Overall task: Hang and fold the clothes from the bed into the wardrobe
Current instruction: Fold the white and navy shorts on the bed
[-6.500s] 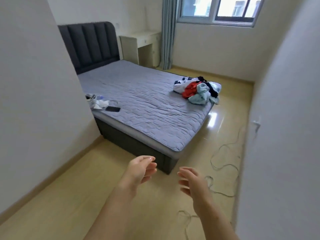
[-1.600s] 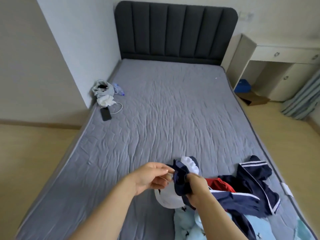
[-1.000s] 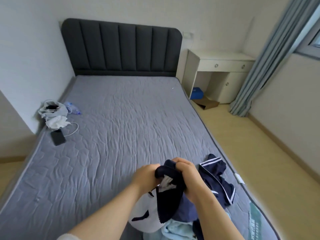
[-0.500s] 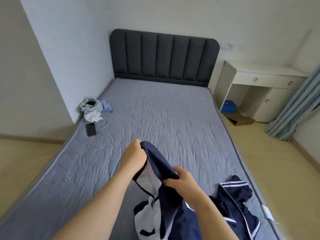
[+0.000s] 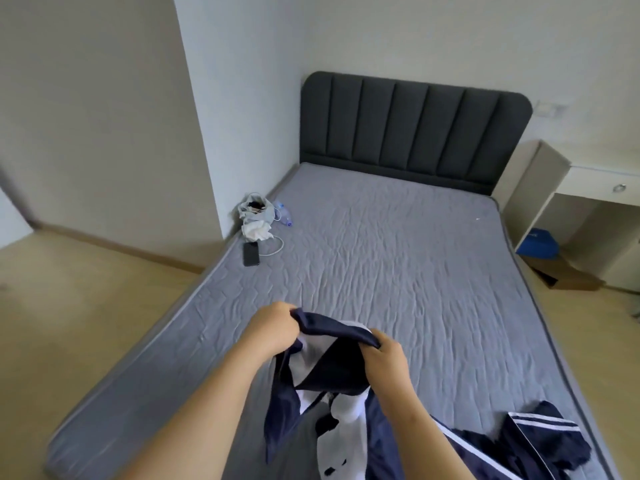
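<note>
Low in the centre of the frame, the left hand (image 5: 273,329) and right hand (image 5: 386,358) each have their fingers curled tight round the top edge of a navy-and-white garment (image 5: 329,372) — it hangs from both grips over the near end of the grey mattress (image 5: 398,265), its lower part trailing to the bottom edge. At lower right a striped navy garment (image 5: 543,441) lies crumpled on the mattress. Left of centre, by the mattress edge, lie a black phone (image 5: 251,253), a white cable (image 5: 275,249) and a pale bundle (image 5: 255,216).
</note>
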Demonstrator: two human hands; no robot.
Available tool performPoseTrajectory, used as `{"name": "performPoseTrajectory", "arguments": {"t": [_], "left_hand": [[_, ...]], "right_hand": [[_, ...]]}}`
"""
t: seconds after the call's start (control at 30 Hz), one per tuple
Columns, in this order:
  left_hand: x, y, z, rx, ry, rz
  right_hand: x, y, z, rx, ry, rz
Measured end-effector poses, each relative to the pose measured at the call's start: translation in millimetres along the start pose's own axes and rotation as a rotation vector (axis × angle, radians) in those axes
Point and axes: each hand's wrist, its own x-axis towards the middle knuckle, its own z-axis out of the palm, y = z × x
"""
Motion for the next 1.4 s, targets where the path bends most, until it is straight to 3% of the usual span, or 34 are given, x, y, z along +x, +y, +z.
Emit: {"name": "performPoseTrajectory", "arguments": {"t": [0.17, 0.27, 0.33, 0.5, 0.67, 0.73, 0.9, 1.13, 1.23, 1.4], "left_hand": [[7.1, -36.0, -54.9, -0.866, 0.295, -0.282], [2.2, -68.1, -100.7, -1.158, 0.396, -0.276], [-1.6, -86.7, -129.3, -1.216, 0.457, -0.212], [-9.9, -120.0, -181.2, -1.166, 0.457, 0.040], [-12.8, -138.0, -195.9, -1.019, 0.113, -0.021], [-9.5, -140.2, -196.4, -1.000, 0.072, -0.026], [0.2, -138.4, -201.3, -1.019, 0.223, 0.171], [14.8, -172.4, -166.8, -0.607, 0.179, 0.343], [25.8, -180.0, -139.9, -0.253, 0.226, 0.323], [28.3, -177.7, -118.6, 0.016, 0.437, 0.140]], "right_hand": [[-8.4, -42.1, 56.3, 0.041, -0.106, -0.119], [-14.0, -71.7, 102.9, -0.075, -0.170, -0.234], [-17.4, -92.5, 133.9, -0.223, -0.094, -0.321], [-30.9, -131.5, 182.1, -0.005, 0.055, -0.410], [-42.6, -148.1, 192.2, 0.108, 0.186, -0.432], [-45.3, -151.9, 191.1, 0.101, 0.245, -0.425], [-46.7, -158.6, 192.2, 0.155, 0.358, -0.414], [-35.9, -145.7, 187.9, 0.261, 0.342, -0.256], [-34.8, -137.9, 180.0, 0.322, 0.343, -0.190], [-36.1, -120.6, 166.0, 0.307, 0.339, -0.148]]}}
